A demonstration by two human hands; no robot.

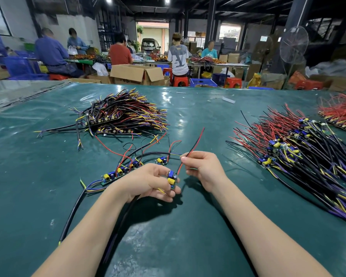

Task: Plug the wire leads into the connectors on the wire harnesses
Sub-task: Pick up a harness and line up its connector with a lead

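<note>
My left hand (151, 181) grips a small circuit board (172, 179) with blue and yellow parts, and a black cable trails from it toward me. My right hand (203, 168) pinches a red and black wire lead (194, 145) between thumb and finger. The lead's lower red end reaches down to the board's edge; its upper end points up and to the right. Just left of my hands lies a row of like boards (119, 172) with red, black and yellow wires on the green table (188, 226).
A heap of black, red and yellow harnesses (124, 114) lies at the far left. A big pile of red-and-black leads with boards (294, 148) fills the right side, with another red bundle (340, 112) behind it. People sit at benches beyond the table's far edge.
</note>
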